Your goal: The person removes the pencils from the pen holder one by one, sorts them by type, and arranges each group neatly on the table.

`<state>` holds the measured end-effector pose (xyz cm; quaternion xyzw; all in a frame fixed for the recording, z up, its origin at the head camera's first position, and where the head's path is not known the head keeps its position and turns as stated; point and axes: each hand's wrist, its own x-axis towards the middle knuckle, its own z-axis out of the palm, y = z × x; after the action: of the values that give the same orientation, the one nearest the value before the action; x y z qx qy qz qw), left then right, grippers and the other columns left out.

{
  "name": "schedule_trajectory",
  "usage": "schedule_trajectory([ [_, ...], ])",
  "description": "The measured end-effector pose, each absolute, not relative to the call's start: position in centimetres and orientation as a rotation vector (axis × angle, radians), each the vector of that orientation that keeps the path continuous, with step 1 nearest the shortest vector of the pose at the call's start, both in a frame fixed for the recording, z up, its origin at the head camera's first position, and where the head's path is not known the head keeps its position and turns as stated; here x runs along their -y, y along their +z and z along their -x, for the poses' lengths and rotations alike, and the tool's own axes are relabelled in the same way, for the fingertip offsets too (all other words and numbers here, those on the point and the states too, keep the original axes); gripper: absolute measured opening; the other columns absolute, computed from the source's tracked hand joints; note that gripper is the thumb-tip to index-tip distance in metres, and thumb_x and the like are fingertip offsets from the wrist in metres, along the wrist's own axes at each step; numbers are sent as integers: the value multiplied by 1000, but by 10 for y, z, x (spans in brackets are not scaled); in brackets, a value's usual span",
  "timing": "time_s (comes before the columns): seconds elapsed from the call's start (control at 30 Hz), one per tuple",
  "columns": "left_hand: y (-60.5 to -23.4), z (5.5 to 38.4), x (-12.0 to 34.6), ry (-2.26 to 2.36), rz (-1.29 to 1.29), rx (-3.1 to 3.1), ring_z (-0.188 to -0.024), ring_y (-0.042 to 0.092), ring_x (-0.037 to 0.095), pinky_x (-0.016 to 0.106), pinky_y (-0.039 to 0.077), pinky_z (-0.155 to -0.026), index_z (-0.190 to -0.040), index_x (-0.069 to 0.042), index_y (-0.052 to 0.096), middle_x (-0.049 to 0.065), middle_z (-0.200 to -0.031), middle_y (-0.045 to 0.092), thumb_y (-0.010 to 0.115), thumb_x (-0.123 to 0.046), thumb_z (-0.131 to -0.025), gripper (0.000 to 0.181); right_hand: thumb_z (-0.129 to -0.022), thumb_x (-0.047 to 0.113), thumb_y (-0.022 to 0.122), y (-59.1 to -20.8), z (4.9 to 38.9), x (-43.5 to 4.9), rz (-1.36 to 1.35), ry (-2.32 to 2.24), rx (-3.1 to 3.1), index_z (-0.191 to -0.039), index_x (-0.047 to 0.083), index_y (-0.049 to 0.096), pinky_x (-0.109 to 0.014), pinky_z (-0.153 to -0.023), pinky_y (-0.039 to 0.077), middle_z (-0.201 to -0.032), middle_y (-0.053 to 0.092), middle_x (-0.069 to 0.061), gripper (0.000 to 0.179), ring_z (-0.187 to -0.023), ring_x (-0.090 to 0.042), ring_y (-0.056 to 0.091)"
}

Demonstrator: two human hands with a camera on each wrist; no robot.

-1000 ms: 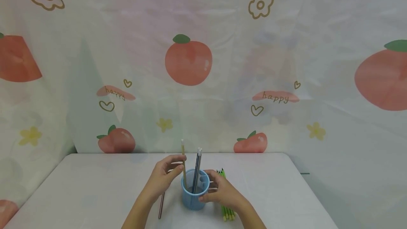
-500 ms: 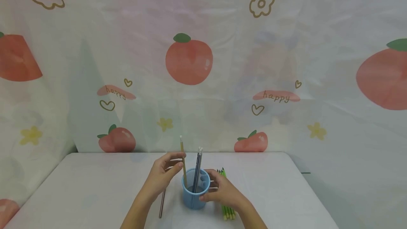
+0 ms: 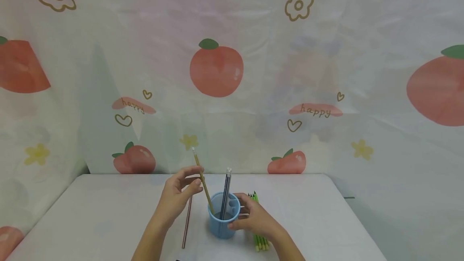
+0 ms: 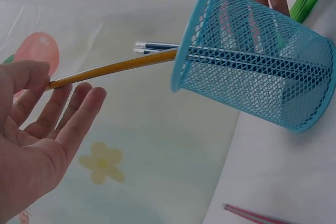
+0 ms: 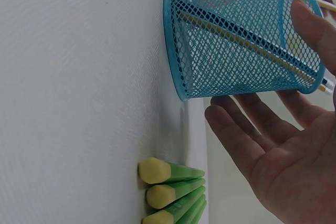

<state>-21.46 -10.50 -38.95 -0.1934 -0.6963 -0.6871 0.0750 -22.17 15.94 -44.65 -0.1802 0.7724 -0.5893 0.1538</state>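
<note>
My left hand (image 3: 174, 196) pinches a yellow pencil (image 3: 206, 189) between thumb and fingertips near its eraser end. The pencil leans left, its lower end inside a light blue mesh pen holder (image 3: 220, 229). In the left wrist view the pencil (image 4: 121, 67) crosses the holder's rim, and the other left fingers spread below it. My right hand (image 3: 255, 217) grips the holder from the right, thumb at the near side and fingers around the far side. Dark pencils (image 3: 225, 192) with white eraser ends stand in the holder.
On the white table (image 3: 119, 216), a reddish-brown pencil (image 3: 187, 224) lies left of the holder. Several green pencils (image 3: 262, 243) lie in a bundle on the right, partly under my right forearm in the head view. A fruit-patterned cloth (image 3: 246, 132) hangs behind the table.
My left hand has moved left and slightly up, tilting the yellow pencil's top to the left. The right hand and pen holder have stayed almost still.
</note>
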Motion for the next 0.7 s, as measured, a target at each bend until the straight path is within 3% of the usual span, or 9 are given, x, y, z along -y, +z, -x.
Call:
schedule_trajectory([
  [0.3,-382,213,114,-2154,576,1996,-118,63,28,39,60,-88,-134,-5,54,12,-137,53,66,-10,-96,40,-78,12,84,-448,222,-160,521,-1689,-2219,-144,10,46,-55,-105,48,-139,57,-13,76,-126,-38,56],
  [0.7,-384,213,124,-2036,535,2065,-102,69,20,34,62,-80,-131,-6,56,8,-129,59,73,-8,-90,45,-78,11,84,-447,221,-160,529,-1695,-2205,-144,8,45,-56,-105,48,-139,56,-15,76,-126,-40,55],
])
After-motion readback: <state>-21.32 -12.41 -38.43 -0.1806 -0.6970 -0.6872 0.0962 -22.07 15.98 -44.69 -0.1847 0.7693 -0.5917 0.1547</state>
